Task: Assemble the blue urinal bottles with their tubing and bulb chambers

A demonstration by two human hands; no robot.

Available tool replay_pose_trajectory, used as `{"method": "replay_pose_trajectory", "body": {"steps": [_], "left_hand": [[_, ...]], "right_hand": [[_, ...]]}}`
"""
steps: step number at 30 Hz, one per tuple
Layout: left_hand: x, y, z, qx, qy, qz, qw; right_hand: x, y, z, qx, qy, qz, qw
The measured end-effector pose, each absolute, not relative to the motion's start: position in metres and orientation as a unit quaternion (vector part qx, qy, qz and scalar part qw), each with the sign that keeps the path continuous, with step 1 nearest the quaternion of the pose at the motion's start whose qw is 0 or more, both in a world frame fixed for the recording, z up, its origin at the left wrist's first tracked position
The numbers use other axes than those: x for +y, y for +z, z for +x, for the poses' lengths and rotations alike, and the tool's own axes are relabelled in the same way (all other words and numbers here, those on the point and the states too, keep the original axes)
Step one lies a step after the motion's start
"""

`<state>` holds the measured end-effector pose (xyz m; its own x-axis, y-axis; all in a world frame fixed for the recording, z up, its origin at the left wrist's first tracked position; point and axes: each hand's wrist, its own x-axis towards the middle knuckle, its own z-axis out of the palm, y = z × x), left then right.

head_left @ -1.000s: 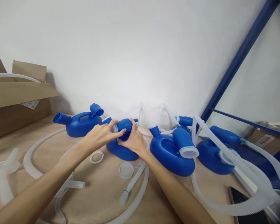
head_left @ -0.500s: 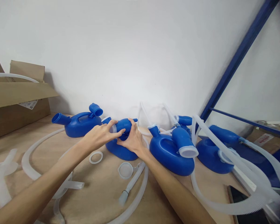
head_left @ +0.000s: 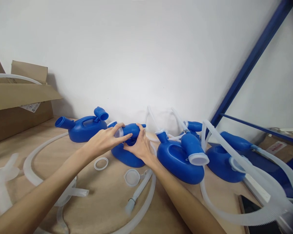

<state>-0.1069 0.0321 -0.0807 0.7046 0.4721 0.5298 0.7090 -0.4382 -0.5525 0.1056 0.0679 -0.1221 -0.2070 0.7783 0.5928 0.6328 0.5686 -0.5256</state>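
Both hands grip a blue plastic urinal funnel (head_left: 132, 130) lying sideways over a blue urinal bottle (head_left: 127, 157). My left hand (head_left: 104, 139) has its fingers bent around the white ring (head_left: 118, 132) at the funnel's wide mouth. My right hand (head_left: 140, 144) wraps the funnel's narrower end, its thumb lower down against the bottle. The narrow spout points right. Part of the bottle and the funnel's underside are hidden by my hands. A loose white ring (head_left: 101, 163) and a round white cap (head_left: 132, 177) lie on the table in front.
Another blue bottle (head_left: 88, 130) stands at left, and a third (head_left: 178, 159) at right among several with pale hoses (head_left: 234, 217). An open cardboard box (head_left: 19, 117) sits far left. More tubing (head_left: 29, 165) curves across the table. A dark phone (head_left: 254, 208) lies at right near a blue metal frame (head_left: 249, 61).
The view has shifted very slightly. Both hands keep the same grip on the funnel, and nothing else has visibly moved.
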Motion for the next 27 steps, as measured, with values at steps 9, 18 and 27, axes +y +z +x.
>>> {"method": "replay_pose_trajectory", "body": {"steps": [9,18,27], "left_hand": [[0.031,-0.086,-0.106,-0.364,-0.161,-0.829,0.394],[0.027,-0.076,-0.103,-0.372,-0.127,-0.833,0.389],[0.027,-0.069,-0.103,-0.378,-0.109,-0.837,0.38]], "right_hand": [[0.069,-0.124,0.106,-0.77,0.093,-0.443,0.449],[0.066,-0.122,0.106,-0.766,0.101,-0.458,0.44],[0.07,-0.123,0.109,-0.785,0.089,-0.43,0.438]]}}
